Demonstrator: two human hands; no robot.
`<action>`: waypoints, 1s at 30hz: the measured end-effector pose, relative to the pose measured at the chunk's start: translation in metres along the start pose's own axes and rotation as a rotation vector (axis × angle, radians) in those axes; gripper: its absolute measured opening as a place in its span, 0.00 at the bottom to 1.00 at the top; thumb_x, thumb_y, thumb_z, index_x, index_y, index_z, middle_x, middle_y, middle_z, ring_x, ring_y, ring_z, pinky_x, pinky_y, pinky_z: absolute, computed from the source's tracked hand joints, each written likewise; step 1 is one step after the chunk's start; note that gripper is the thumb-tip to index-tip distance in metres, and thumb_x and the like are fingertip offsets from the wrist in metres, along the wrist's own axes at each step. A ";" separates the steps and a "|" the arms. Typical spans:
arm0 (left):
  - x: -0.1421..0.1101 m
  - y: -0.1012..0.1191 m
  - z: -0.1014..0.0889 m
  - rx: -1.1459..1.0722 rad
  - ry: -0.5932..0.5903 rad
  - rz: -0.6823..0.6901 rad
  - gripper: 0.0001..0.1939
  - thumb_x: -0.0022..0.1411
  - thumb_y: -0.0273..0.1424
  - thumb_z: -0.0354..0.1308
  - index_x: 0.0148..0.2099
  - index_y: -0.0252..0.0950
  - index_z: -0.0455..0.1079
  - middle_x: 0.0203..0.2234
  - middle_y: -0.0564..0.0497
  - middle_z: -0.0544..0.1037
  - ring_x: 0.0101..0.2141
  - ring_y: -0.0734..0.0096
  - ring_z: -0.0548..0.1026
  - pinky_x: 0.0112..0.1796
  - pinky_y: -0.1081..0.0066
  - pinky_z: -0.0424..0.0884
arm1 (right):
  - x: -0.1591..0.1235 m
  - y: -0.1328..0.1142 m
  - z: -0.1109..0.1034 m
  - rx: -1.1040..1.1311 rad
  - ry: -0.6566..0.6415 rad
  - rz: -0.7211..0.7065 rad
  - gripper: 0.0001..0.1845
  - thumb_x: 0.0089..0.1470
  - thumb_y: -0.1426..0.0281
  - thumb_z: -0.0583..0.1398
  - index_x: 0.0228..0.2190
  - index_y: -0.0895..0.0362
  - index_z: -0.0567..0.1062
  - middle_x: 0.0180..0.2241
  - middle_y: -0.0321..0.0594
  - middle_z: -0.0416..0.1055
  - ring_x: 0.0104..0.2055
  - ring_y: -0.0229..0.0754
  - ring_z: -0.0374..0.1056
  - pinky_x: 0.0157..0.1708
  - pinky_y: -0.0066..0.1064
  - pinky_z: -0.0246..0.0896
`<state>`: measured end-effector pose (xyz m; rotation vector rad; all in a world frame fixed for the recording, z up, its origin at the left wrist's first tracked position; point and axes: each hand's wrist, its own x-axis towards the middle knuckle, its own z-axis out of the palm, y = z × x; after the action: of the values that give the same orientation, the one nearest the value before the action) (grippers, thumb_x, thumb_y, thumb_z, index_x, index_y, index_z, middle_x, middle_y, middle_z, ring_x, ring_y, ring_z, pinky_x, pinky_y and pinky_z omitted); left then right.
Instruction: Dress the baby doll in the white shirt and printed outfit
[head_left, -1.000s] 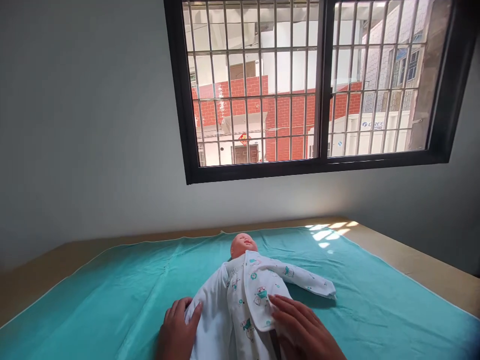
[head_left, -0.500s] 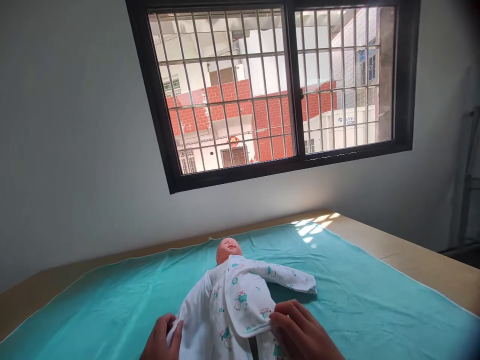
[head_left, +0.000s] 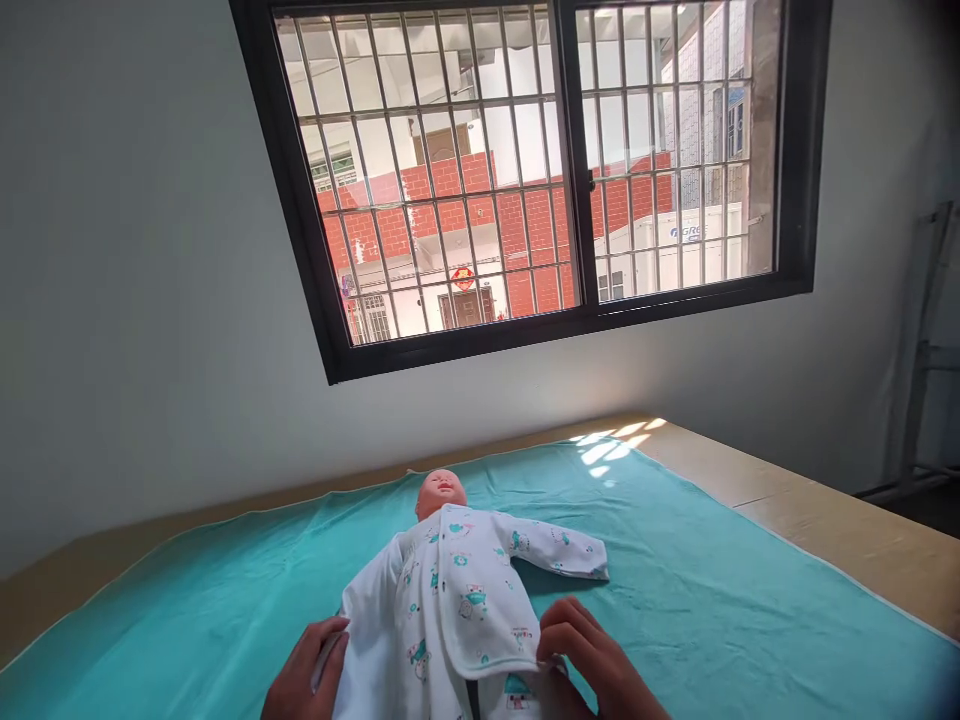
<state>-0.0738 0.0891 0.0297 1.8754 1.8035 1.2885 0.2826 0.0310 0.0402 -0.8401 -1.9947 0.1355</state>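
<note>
A baby doll point(head_left: 441, 490) lies on its back, head towards the window, dressed in a white baby top point(head_left: 491, 585) with teal and pink prints. My left hand point(head_left: 307, 670) is closed at the left sleeve point(head_left: 366, 610), thumb and fingers pinching its lower part. The lower right corner of the overlapping front flap is pinched by my right hand point(head_left: 592, 655). The other sleeve point(head_left: 566, 550) stretches out flat to the right. White printed fabric continues below the flap, with a narrow dark gap in it. The doll's lower body is out of frame.
A teal cloth point(head_left: 697, 580) with small creases covers most of the wooden table point(head_left: 795, 495). Behind the table is a white wall with a dark-framed barred window point(head_left: 465, 345). A metal frame point(head_left: 916, 400) stands at the far right.
The view has shifted slightly, so the doll appears further left. The flap now lies flatter and straighter over the doll's front. Both hands still hold the garment.
</note>
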 end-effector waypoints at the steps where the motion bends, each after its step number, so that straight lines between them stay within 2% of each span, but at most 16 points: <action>1: 0.001 0.005 -0.002 -0.027 0.024 -0.037 0.17 0.54 0.48 0.53 0.37 0.43 0.74 0.37 0.50 0.82 0.40 0.57 0.79 0.42 0.67 0.75 | 0.000 0.000 0.000 0.017 -0.005 0.014 0.09 0.58 0.78 0.52 0.36 0.52 0.64 0.35 0.40 0.68 0.37 0.40 0.65 0.37 0.30 0.66; 3: 0.003 0.022 -0.007 -0.084 0.096 -0.118 0.20 0.53 0.50 0.53 0.37 0.41 0.73 0.37 0.49 0.81 0.40 0.56 0.79 0.40 0.66 0.75 | 0.001 0.001 0.002 0.051 0.005 0.032 0.12 0.56 0.78 0.54 0.40 0.52 0.66 0.40 0.42 0.69 0.43 0.42 0.67 0.42 0.32 0.67; 5: 0.007 0.048 -0.010 -0.138 0.159 -0.174 0.22 0.52 0.51 0.53 0.38 0.40 0.72 0.37 0.48 0.80 0.38 0.57 0.78 0.37 0.66 0.75 | 0.003 0.003 0.003 0.071 0.010 0.045 0.18 0.54 0.78 0.56 0.46 0.52 0.66 0.48 0.46 0.68 0.51 0.43 0.67 0.49 0.34 0.66; 7: 0.010 0.081 -0.009 -0.189 0.170 -0.170 0.22 0.52 0.51 0.54 0.39 0.39 0.71 0.35 0.49 0.79 0.34 0.59 0.77 0.32 0.68 0.74 | 0.004 0.004 0.004 0.070 -0.041 0.048 0.25 0.52 0.77 0.57 0.52 0.53 0.65 0.56 0.49 0.65 0.58 0.46 0.62 0.55 0.37 0.63; 9: 0.010 0.115 -0.002 -0.234 0.146 -0.093 0.20 0.55 0.50 0.54 0.40 0.40 0.70 0.33 0.50 0.78 0.31 0.62 0.76 0.29 0.69 0.72 | 0.005 0.005 0.003 0.062 -0.118 0.044 0.28 0.51 0.76 0.58 0.54 0.54 0.64 0.60 0.51 0.61 0.63 0.48 0.58 0.59 0.40 0.58; 11: 0.006 0.144 0.012 -0.214 0.036 0.090 0.17 0.61 0.47 0.51 0.38 0.40 0.70 0.32 0.50 0.78 0.31 0.64 0.76 0.30 0.70 0.71 | 0.005 0.004 0.002 0.066 -0.173 0.047 0.28 0.52 0.73 0.58 0.56 0.55 0.64 0.62 0.52 0.59 0.65 0.49 0.55 0.61 0.41 0.55; 13: -0.003 0.162 0.029 -0.103 -0.133 0.377 0.13 0.65 0.39 0.48 0.36 0.41 0.71 0.31 0.50 0.78 0.32 0.66 0.76 0.34 0.69 0.71 | 0.004 0.004 0.001 0.081 -0.185 0.072 0.28 0.54 0.71 0.58 0.57 0.56 0.64 0.63 0.52 0.58 0.65 0.49 0.54 0.62 0.42 0.54; 15: -0.015 0.166 0.046 0.092 -0.244 0.668 0.11 0.65 0.32 0.49 0.34 0.42 0.73 0.29 0.51 0.78 0.32 0.66 0.76 0.38 0.66 0.71 | 0.004 0.003 0.001 0.096 -0.172 0.103 0.27 0.56 0.69 0.58 0.58 0.56 0.64 0.63 0.51 0.58 0.65 0.48 0.54 0.62 0.42 0.55; 16: -0.021 0.164 0.054 0.185 -0.256 0.769 0.10 0.64 0.30 0.51 0.34 0.43 0.73 0.28 0.51 0.77 0.32 0.65 0.76 0.39 0.65 0.71 | 0.004 0.003 0.001 0.104 -0.166 0.112 0.27 0.57 0.69 0.58 0.57 0.55 0.64 0.63 0.51 0.58 0.65 0.48 0.55 0.62 0.41 0.55; 18: -0.034 0.156 0.064 0.277 -0.246 0.855 0.08 0.63 0.29 0.53 0.36 0.44 0.74 0.27 0.51 0.77 0.31 0.64 0.76 0.39 0.63 0.71 | 0.004 0.003 0.000 0.121 -0.162 0.116 0.25 0.58 0.67 0.58 0.57 0.55 0.65 0.63 0.51 0.59 0.64 0.48 0.56 0.61 0.41 0.56; 20: -0.044 0.146 0.067 0.214 -0.251 0.803 0.09 0.64 0.30 0.52 0.37 0.44 0.74 0.29 0.50 0.78 0.33 0.64 0.76 0.40 0.63 0.71 | 0.005 0.002 -0.001 0.140 -0.161 0.107 0.24 0.58 0.65 0.58 0.56 0.55 0.66 0.62 0.51 0.60 0.64 0.48 0.57 0.61 0.41 0.58; 22: -0.050 0.141 0.064 0.051 -0.303 0.660 0.10 0.64 0.32 0.52 0.35 0.45 0.75 0.30 0.50 0.79 0.34 0.64 0.76 0.42 0.63 0.71 | 0.005 0.001 -0.002 0.148 -0.152 0.113 0.24 0.59 0.65 0.58 0.56 0.55 0.66 0.62 0.51 0.60 0.64 0.48 0.57 0.61 0.41 0.58; 24: -0.049 0.142 0.055 -0.159 -0.369 0.413 0.09 0.62 0.35 0.54 0.34 0.43 0.76 0.31 0.50 0.80 0.35 0.62 0.76 0.41 0.63 0.72 | 0.005 0.001 -0.002 0.146 -0.144 0.130 0.23 0.60 0.65 0.57 0.57 0.54 0.66 0.63 0.50 0.59 0.64 0.48 0.57 0.61 0.41 0.57; 26: -0.039 0.145 0.043 -0.395 -0.379 0.126 0.09 0.58 0.38 0.57 0.35 0.41 0.75 0.29 0.50 0.79 0.32 0.62 0.77 0.37 0.65 0.74 | 0.005 0.002 -0.002 0.144 -0.146 0.134 0.23 0.61 0.65 0.57 0.57 0.53 0.66 0.63 0.49 0.59 0.64 0.47 0.57 0.61 0.41 0.57; 28: -0.019 0.147 0.031 -0.586 -0.275 -0.103 0.13 0.55 0.41 0.57 0.37 0.38 0.74 0.23 0.52 0.76 0.27 0.64 0.75 0.32 0.66 0.74 | 0.005 0.004 -0.001 0.148 -0.159 0.117 0.24 0.61 0.64 0.56 0.57 0.53 0.65 0.63 0.50 0.59 0.64 0.47 0.57 0.61 0.41 0.58; 30: 0.008 0.147 0.019 -0.671 -0.079 -0.206 0.14 0.54 0.41 0.57 0.38 0.36 0.72 0.19 0.55 0.72 0.23 0.68 0.72 0.30 0.67 0.73 | 0.005 0.006 0.000 0.153 -0.174 0.104 0.24 0.61 0.64 0.56 0.57 0.54 0.65 0.63 0.50 0.60 0.64 0.47 0.57 0.60 0.40 0.59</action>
<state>0.0391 0.0728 0.1245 1.3155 1.2556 1.4722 0.2839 0.0383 0.0414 -0.8571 -2.0717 0.4290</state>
